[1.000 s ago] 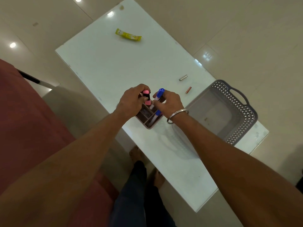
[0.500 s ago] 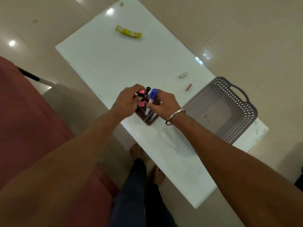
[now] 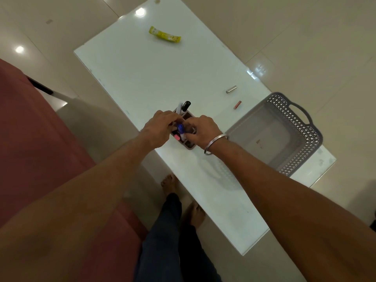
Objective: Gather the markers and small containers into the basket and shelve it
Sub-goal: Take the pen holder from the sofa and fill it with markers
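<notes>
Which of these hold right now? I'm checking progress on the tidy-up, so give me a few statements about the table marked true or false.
1. The grey basket holds markers. False: no markers are in it.
2. Both hands are at the brown organizer. True: the left hand and right hand meet over it.
3. A black-capped marker stands in the organizer. True.
4. The yellow packet lies inside the basket. False: it lies on the white table, at the far end.
5. The bracelet is on the left wrist. False: it is on the right.
</notes>
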